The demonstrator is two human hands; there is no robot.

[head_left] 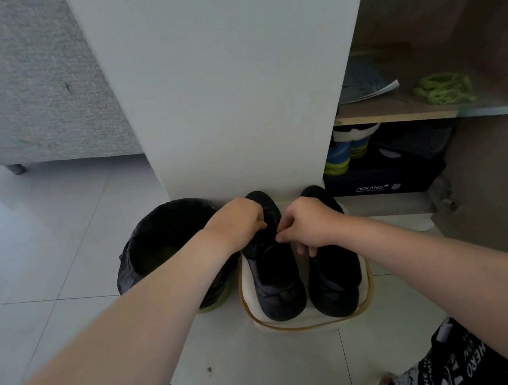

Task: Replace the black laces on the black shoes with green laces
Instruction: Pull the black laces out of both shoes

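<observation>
The left hand [238, 223] and right hand [310, 227] pinch the lacing of one black shoe [275, 277]. At two o'clock lie green laces [443, 88].

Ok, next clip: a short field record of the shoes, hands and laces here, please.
left black fabric shoe: on white yellow-rimmed mat
right black fabric shoe: beside it, same mat
left grip: fingers curled on left shoe's lacing
right grip: pinches the same lacing
bright green laces: bundled on wooden shelf, unused
round black-bagged bin: left of mat
</observation>
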